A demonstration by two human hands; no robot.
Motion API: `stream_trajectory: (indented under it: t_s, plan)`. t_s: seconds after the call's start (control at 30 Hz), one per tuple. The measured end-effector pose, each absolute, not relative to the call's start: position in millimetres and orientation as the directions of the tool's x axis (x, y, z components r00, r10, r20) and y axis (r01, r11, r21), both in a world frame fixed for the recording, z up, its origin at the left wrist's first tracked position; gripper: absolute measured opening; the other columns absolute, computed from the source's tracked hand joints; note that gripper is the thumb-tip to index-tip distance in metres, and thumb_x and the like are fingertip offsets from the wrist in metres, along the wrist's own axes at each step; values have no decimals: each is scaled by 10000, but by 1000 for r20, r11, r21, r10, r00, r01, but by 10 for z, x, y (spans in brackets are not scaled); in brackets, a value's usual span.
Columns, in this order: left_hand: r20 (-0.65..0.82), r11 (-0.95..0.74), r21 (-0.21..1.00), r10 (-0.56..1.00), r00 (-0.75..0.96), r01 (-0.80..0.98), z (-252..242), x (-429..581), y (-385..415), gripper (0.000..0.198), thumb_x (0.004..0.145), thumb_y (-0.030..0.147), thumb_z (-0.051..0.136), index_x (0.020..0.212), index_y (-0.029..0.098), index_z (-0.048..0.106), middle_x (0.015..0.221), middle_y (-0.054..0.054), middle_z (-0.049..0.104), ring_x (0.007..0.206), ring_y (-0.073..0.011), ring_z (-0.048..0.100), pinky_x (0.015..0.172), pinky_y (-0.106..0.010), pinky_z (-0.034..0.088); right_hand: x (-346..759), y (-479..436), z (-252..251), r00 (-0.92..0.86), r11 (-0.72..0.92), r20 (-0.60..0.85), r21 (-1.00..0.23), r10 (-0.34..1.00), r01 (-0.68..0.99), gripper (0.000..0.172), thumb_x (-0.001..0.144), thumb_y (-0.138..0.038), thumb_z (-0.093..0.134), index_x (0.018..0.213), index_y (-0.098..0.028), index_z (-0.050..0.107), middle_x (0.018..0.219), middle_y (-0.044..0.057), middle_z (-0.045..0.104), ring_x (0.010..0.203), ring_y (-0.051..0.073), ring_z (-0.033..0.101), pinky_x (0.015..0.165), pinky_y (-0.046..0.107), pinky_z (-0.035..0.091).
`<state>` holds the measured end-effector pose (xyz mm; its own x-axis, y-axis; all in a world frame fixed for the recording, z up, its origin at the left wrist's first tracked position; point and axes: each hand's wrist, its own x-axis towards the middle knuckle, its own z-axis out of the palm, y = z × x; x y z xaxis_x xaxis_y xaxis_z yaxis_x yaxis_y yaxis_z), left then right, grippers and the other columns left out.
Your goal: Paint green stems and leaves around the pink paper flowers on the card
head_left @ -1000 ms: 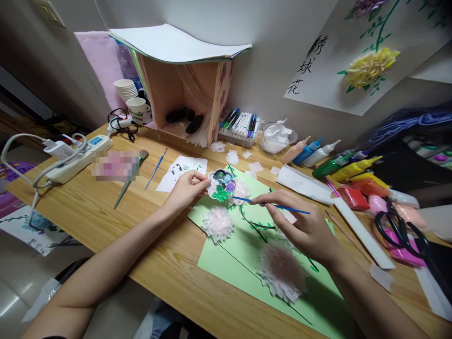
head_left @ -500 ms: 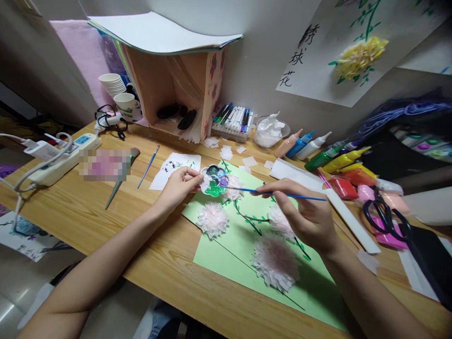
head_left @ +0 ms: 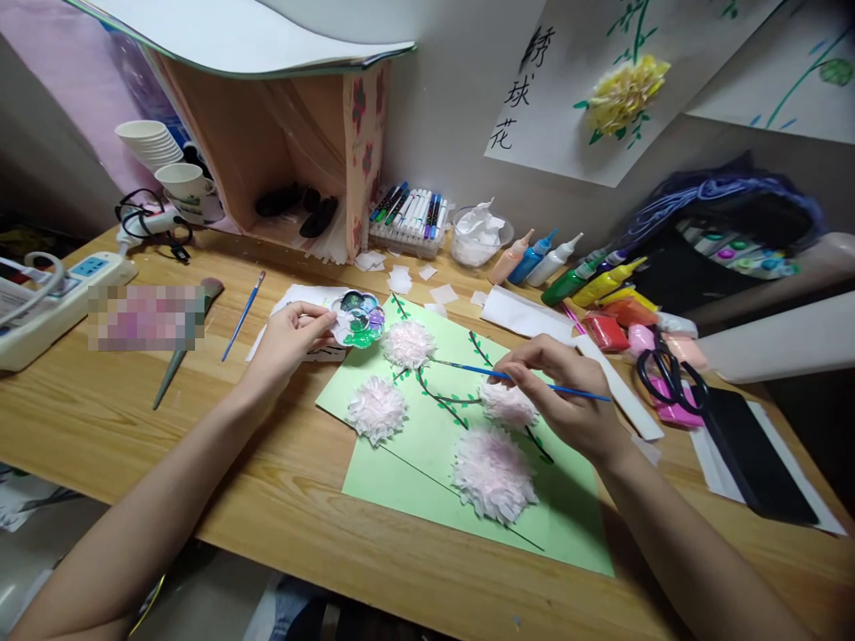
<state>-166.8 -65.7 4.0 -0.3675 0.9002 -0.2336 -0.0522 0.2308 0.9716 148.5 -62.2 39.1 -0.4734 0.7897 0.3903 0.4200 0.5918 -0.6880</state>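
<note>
My left hand (head_left: 298,334) pinches the edge of a small flower-shaped paint palette (head_left: 364,338) with green, purple and dark paint in its wells. Between the fingers of my right hand (head_left: 557,383) is a thin blue paintbrush (head_left: 468,367), its tip pointing left beside the upper pink paper flower (head_left: 409,343). Beneath lies a green sheet (head_left: 414,485) with painted dark stems and small green leaves. Several fluffy pink paper flowers sit on it, the largest pink flower (head_left: 494,474) nearest me. My right hand hides part of the sheet.
Another blue brush (head_left: 243,316) and a wide brush (head_left: 175,365) lie at left near a power strip (head_left: 73,303). Behind are a marker box (head_left: 407,227), a bowl of tissue (head_left: 479,236) and paint bottles (head_left: 531,258). Scissors (head_left: 668,374) lie at right.
The palette has moved left, away from the upper flower. The brush tip has left the palette and is now beside that flower, over the green sheet. The camera view has shifted right.
</note>
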Motion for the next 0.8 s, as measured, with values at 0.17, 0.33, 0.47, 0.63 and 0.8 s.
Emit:
stream_trajectory:
  t_s: [0.17, 0.33, 0.47, 0.63, 0.8]
  plan:
    - [-232, 230, 972, 901, -368, -51, 33, -1674, -642, 315, 543, 306, 797, 734, 156, 595, 634, 26, 646, 580, -104, 617, 645, -243, 527, 1480, -612, 378, -608, 653, 371, -676, 702, 341, 384, 979, -332, 364, 735, -174, 614, 641, 17, 638, 591, 112, 598, 568, 237, 451]
    - [-244, 250, 968, 900, -362, -29, 74, -1643, -670, 253, 621, 316, 783, 724, 180, 596, 650, 48, 644, 606, -91, 604, 693, -250, 523, 1442, -638, 360, -642, 674, 367, -662, 674, 329, 374, 971, -297, 399, 687, -172, 608, 616, 9, 616, 574, 94, 563, 559, 226, 421]
    - [-235, 237, 971, 907, -349, -38, 82, -1633, -678, 230, 651, 317, 764, 728, 181, 597, 677, 44, 659, 637, -92, 618, 702, -239, 525, 1427, -641, 315, -651, 693, 379, -644, 658, 325, 344, 965, -262, 414, 690, -169, 598, 617, 6, 603, 583, 91, 551, 572, 227, 413]
    - [-212, 221, 975, 906, -366, -19, 56, -1646, -665, 264, 607, 297, 767, 747, 149, 599, 675, 9, 667, 613, -102, 634, 673, -234, 535, 1442, -637, 283, -653, 692, 378, -647, 656, 321, 327, 962, -242, 417, 694, -174, 593, 624, 4, 602, 596, 90, 552, 581, 230, 416]
    - [-206, 218, 976, 905, -372, -12, 57, -1646, -663, 243, 600, 285, 761, 732, 160, 600, 671, 11, 667, 605, -107, 631, 664, -235, 540, 1435, -648, 283, -661, 696, 366, -634, 655, 338, 342, 964, -263, 407, 689, -182, 593, 611, 5, 597, 581, 99, 544, 567, 245, 413]
